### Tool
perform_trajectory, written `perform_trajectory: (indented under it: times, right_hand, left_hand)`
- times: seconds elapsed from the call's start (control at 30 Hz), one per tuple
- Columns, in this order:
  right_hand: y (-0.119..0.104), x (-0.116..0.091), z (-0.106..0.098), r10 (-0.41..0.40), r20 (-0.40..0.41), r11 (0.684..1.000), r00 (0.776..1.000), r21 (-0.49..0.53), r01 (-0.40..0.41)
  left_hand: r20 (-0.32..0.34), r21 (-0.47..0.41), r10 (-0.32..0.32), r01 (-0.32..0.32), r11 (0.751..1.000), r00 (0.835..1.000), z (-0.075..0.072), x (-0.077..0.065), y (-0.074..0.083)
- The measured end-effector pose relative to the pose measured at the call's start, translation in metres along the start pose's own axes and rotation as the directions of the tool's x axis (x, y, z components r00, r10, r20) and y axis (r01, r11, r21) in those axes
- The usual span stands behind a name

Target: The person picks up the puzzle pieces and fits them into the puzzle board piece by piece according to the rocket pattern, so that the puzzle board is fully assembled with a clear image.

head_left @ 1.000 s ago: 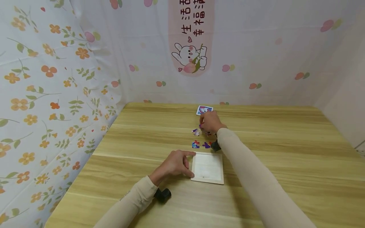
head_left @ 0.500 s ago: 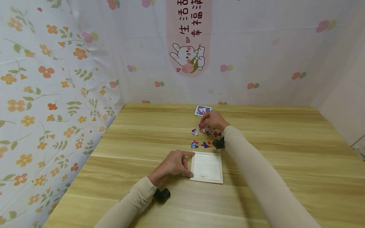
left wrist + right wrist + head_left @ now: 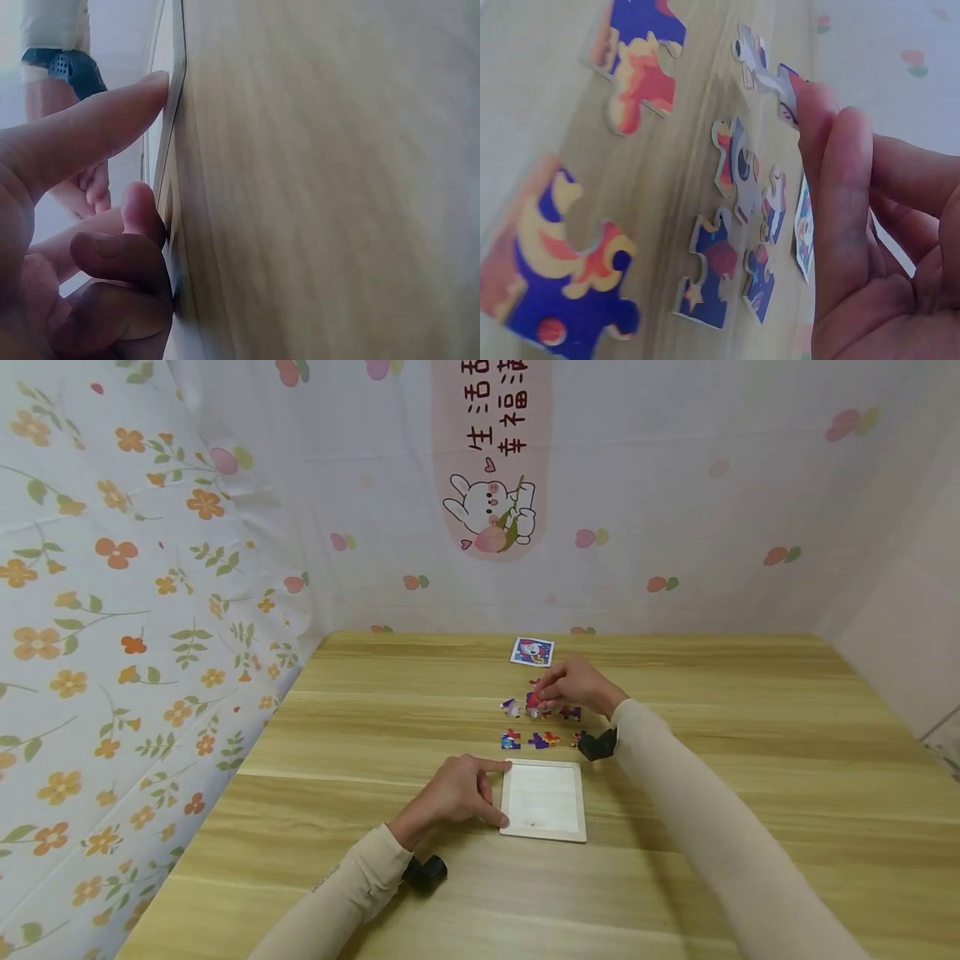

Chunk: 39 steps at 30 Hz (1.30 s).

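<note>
Keeping the left hand [image 3: 456, 789] spread wide against the left corners of the wooden jigsaw frame [image 3: 542, 799], now bringing slightly rightward over the loose pieces [image 3: 511, 741] a red-and-purple jigsaw piece [image 3: 532, 701] pinched in the right hand [image 3: 576, 683], apparently picked up but not yet inlaid.

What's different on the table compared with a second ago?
The right hand, pinching a puzzle piece, has moved rightward, uncovering the picture card. The left hand stays against the left side of the wooden frame, which hasn't visibly moved.
</note>
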State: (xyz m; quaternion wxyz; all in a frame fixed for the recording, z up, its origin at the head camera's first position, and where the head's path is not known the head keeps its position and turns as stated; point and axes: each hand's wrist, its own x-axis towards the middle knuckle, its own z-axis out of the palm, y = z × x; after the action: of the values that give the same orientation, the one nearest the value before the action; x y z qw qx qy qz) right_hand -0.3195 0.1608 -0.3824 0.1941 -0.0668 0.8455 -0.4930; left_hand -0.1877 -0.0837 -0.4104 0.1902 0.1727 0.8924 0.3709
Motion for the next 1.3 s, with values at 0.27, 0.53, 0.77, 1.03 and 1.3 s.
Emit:
perform_trajectory:
  times: [0.27,0.53,0.77,1.03,1.3]
  right_hand:
    - [0.009,-0.012,-0.002,-0.012,0.001,0.998,1.000,-0.056,0.012]
    - [0.018,-0.027,0.007,0.019,0.057,1.000,0.998,0.003,-0.019]
    - [0.026,-0.042,0.025,-0.001,0.125,0.999,0.992,0.034,-0.003]
    - [0.015,-0.057,0.044,-0.048,0.148,0.999,0.988,-0.003,0.049]
    - [0.011,-0.065,0.056,-0.052,0.105,0.998,0.993,-0.030,0.056]
  left_hand:
    - [0.006,0.013,-0.003,0.003,1.000,1.000,0.000,-0.001,0.002]
    - [0.015,0.013,0.004,-0.004,1.000,1.000,0.003,-0.002,0.001]
    - [0.007,0.056,0.017,-0.017,0.998,1.000,0.007,-0.003,-0.001]
    - [0.003,0.079,0.003,-0.003,0.997,1.000,0.003,-0.003,0.000]
    - [0.012,0.095,0.002,-0.004,0.995,1.000,-0.002,0.003,0.004]
